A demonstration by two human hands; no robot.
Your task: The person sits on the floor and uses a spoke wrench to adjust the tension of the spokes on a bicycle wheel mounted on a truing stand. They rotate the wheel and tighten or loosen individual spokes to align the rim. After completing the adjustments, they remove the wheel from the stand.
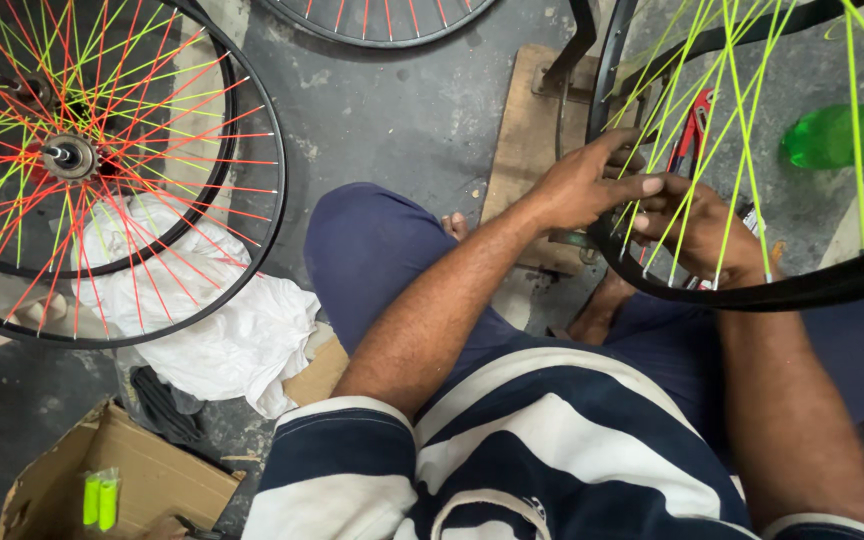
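Black metal forms the bicycle wheel rim with yellow-green spokes (752, 290) that stands upright in front of the seated person, its lower arc passing just above the knees. Both hands work inside it, near that low arc, probably because the spokes there are easiest to reach. The left hand (582, 185) comes over the rim with fingers half curled among the spokes, its grip loosely closed on what looks like a single spoke. The right hand (697, 230) sits just beside it, fingers pinched around another spoke close to the rim; whether it holds a small tool I cannot tell.

A flat wooden board (532, 140) lies on the grey concrete floor (392, 110) behind the hands, and a red-handled tool (692, 135) shows through the spokes. A green plastic bottle (847, 132) lies to the right. Well apart on the left lean two finished black wheels with red and yellow spokes (102, 170), over a crumpled white cloth (222, 330), beside an open cardboard box (112, 480).
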